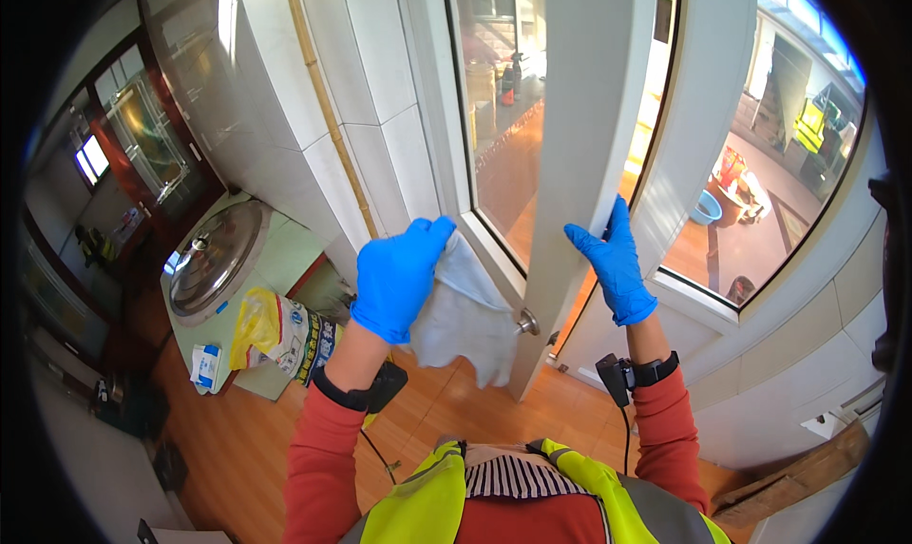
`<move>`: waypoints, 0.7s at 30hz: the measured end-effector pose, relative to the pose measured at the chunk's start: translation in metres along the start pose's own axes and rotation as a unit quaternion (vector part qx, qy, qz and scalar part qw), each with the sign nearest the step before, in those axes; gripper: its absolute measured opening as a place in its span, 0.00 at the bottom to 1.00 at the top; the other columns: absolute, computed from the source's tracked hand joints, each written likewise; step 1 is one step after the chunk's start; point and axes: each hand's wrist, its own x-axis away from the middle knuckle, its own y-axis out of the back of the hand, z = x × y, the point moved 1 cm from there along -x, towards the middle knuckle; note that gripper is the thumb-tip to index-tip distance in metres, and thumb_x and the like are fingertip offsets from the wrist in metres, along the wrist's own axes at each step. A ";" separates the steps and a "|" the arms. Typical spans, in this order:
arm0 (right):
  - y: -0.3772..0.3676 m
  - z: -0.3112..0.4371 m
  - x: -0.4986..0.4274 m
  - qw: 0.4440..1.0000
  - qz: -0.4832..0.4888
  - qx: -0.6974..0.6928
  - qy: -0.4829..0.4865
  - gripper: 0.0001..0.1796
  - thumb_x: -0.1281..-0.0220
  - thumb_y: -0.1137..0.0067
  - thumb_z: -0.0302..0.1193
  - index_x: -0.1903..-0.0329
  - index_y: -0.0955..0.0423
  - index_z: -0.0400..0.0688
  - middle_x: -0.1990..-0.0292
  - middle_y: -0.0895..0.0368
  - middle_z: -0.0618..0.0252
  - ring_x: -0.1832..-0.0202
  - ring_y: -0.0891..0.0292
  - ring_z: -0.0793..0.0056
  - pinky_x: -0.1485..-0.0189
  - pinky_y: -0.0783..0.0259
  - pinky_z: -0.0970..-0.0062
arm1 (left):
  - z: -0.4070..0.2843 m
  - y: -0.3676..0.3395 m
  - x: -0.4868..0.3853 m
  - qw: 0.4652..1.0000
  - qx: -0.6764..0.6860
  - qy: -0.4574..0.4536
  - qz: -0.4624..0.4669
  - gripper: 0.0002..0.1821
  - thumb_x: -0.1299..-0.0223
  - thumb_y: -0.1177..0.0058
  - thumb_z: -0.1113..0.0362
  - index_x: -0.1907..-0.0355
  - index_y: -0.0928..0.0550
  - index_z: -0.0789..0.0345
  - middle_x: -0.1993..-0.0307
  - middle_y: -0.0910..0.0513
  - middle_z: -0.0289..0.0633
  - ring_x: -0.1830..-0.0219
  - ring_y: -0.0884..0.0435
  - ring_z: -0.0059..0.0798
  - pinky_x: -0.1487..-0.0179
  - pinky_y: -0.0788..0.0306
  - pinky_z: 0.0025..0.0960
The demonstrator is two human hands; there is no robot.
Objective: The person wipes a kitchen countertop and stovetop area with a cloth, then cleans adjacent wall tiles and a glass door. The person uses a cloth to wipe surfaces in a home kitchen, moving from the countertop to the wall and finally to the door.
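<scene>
A blue glove covers my left hand (399, 277), which pinches the upper corner of a pale grey-white cloth (467, 319). The cloth hangs down in front of a white door (563, 188) with a glass pane, close to its round metal knob (528, 322). My right hand (618, 266), also in a blue glove, is at the door's edge with thumb and fingers spread; the door stands ajar. Whether all its fingers touch the edge cannot be told. Both wrists wear black straps with small devices.
On the left, a green-topped counter (281, 255) bears a large metal lid (217, 259), a printed sack (292, 334) and a small white-blue packet (205, 366). A bamboo pole (331, 109) leans along the tiled wall. Wooden boards (798, 476) lie at lower right. A blue basin (705, 207) shows through the window.
</scene>
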 end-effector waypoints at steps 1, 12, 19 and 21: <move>0.004 -0.002 -0.005 1.000 0.002 -0.006 0.005 0.43 0.48 0.31 0.35 0.34 0.46 0.41 0.49 0.25 0.51 0.51 0.23 0.63 0.50 0.24 0.67 | 0.005 0.003 -0.005 0.997 0.036 -0.017 -0.065 0.19 0.48 0.49 0.75 0.53 0.19 0.58 0.65 0.18 0.41 0.71 0.18 0.37 0.69 0.25 0.28; 0.012 0.011 -0.012 0.945 -0.135 0.269 0.129 0.47 0.48 0.32 0.37 0.30 0.49 0.38 0.37 0.38 0.45 0.36 0.38 0.54 0.35 0.38 0.61 | 0.031 0.011 -0.036 0.959 0.223 0.140 -0.101 0.12 0.40 0.46 0.61 0.60 0.17 0.66 0.67 0.17 0.47 0.65 0.18 0.37 0.59 0.25 0.32; -0.033 0.038 0.019 0.890 -0.142 0.364 0.237 0.50 0.57 0.26 0.44 0.31 0.42 0.47 0.30 0.53 0.44 0.30 0.53 0.44 0.31 0.48 0.54 | 0.013 -0.009 -0.041 0.974 0.199 0.101 0.038 0.15 0.46 0.48 0.59 0.63 0.16 0.67 0.65 0.17 0.49 0.66 0.18 0.42 0.58 0.25 0.37; -0.037 0.043 0.027 0.861 -0.127 0.399 0.289 0.51 0.58 0.25 0.45 0.31 0.42 0.48 0.30 0.53 0.46 0.30 0.54 0.44 0.31 0.49 0.54 | 0.006 -0.014 -0.044 0.968 0.205 0.098 0.108 0.15 0.46 0.48 0.59 0.64 0.16 0.67 0.65 0.17 0.49 0.65 0.19 0.43 0.58 0.25 0.36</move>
